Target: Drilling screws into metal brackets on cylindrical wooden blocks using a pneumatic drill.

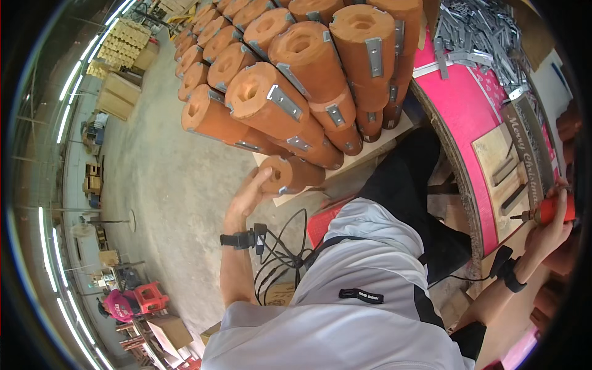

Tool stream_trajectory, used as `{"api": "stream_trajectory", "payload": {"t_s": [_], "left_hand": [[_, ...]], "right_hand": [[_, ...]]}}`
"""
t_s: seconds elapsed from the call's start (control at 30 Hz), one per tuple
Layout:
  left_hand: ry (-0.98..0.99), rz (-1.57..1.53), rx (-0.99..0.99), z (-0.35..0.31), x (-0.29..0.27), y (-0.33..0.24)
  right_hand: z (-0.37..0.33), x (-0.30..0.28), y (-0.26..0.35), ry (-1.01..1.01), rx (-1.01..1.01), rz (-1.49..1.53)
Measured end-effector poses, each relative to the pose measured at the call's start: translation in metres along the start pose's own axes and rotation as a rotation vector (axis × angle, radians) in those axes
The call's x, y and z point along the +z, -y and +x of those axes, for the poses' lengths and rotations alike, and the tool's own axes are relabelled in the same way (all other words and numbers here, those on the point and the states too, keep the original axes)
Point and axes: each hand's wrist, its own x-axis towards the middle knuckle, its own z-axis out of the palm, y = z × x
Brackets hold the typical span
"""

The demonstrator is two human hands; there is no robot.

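My left hand (251, 190) grips the end of a short orange-brown cylinder (307, 174) with a hole in its end face, the thumb lying across that face. This cylinder is on its side at the foot of a tall stack of similar cylinders (265, 92), which carry grey metal plates with slots. At the far right, my right hand (558, 227) is closed around a red power drill (546, 211). Its bit points left over the edge of a wooden board (493, 148) that has dark slotted pieces on it. The drill's rear is partly out of sight.
A bench with a pink cover (453, 102) curves along my right side. Heaped at its far end are grey metal brackets (475, 37). Black cables (287, 253) hang near my left wrist, beside a red plastic object (320, 222). A person in pink (120, 305) is far left.
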Motion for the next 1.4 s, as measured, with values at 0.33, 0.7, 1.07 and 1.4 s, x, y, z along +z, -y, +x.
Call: {"api": "stream_trajectory", "payload": {"t_s": [0.33, 0.7, 1.07, 1.4], "left_hand": [[-0.407, 0.501, 0.262, -0.008, 0.035, -0.029], [0.641, 0.318, 0.536, -0.044, 0.271, -0.138], [1.282, 0.237, 1.130, -0.064, 0.586, -0.146], [0.963, 0.224, 1.594, -0.094, 0.627, -0.159]], "right_hand": [[-0.009, -0.014, 0.013, -0.125, -0.060, -0.059], [-0.041, 0.046, 0.064, 0.008, 0.086, 0.011], [-0.094, -0.043, 0.121, -0.266, 0.115, -0.147], [-0.102, -0.043, 0.117, -0.336, 0.071, -0.217]]}}
